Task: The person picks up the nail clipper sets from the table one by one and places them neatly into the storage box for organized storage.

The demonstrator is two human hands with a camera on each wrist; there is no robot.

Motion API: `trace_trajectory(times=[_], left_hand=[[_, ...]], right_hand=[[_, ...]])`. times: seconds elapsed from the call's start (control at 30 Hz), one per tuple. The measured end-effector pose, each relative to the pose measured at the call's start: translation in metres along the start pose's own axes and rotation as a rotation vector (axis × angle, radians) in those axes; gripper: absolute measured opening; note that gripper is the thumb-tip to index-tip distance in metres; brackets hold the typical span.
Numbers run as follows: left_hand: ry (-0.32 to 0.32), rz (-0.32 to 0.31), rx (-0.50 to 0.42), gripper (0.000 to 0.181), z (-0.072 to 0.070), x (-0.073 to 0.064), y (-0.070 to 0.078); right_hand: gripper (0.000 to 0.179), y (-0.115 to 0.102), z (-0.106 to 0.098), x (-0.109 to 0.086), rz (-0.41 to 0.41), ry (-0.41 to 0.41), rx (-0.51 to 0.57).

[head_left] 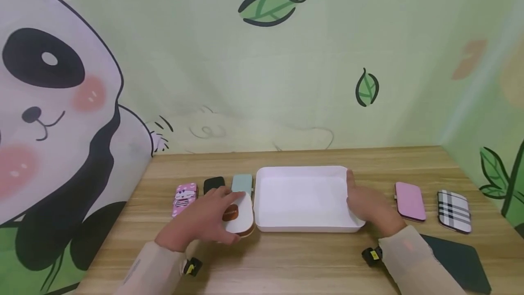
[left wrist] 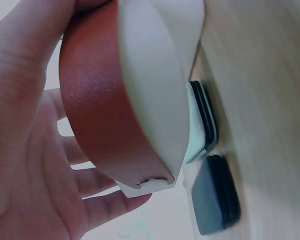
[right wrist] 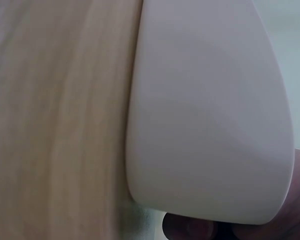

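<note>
White case (head_left: 243,217) partly hides the teal case (head_left: 242,183).

White tray (head_left: 300,199), white-and-brown box (head_left: 242,215), pink case (head_left: 410,200), plaid pouch (head_left: 454,211)

We note the white tray (right wrist: 210,110) wall at centre, wooden tabletop (right wrist: 55,125) at 9 o'clock, pale green backdrop (right wrist: 290,60) at 2, right hand (right wrist: 291,212) at 4, partly hidden behind the tray.
</note>
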State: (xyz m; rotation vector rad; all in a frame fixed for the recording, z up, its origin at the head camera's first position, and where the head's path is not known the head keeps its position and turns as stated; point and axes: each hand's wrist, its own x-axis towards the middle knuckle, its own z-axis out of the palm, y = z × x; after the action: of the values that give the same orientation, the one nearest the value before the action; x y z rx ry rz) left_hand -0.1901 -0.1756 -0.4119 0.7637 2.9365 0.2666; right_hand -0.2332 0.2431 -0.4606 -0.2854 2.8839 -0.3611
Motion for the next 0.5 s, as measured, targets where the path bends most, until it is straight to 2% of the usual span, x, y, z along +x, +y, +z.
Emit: trace_trajectory(times=[0.13, 0.3, 0.5], left_hand=[[-0.005, 0.010, -0.008, 0.097, -0.005, 0.008, 0.007], [0.023, 0.051, 0.048, 0.095, -0.007, 0.018, 0.013], [0.039, 0.086, 0.072, 0.096, -0.007, 0.038, 0.024]], right_hand=[[0.075, -0.001, 0.002, 0.001, 0.008, -0.003, 0.009], [0.074, -0.002, 0.002, 0.001, 0.015, -0.011, 0.017], [0.073, -0.003, -0.002, -0.002, 0.030, -0.022, 0.032]])
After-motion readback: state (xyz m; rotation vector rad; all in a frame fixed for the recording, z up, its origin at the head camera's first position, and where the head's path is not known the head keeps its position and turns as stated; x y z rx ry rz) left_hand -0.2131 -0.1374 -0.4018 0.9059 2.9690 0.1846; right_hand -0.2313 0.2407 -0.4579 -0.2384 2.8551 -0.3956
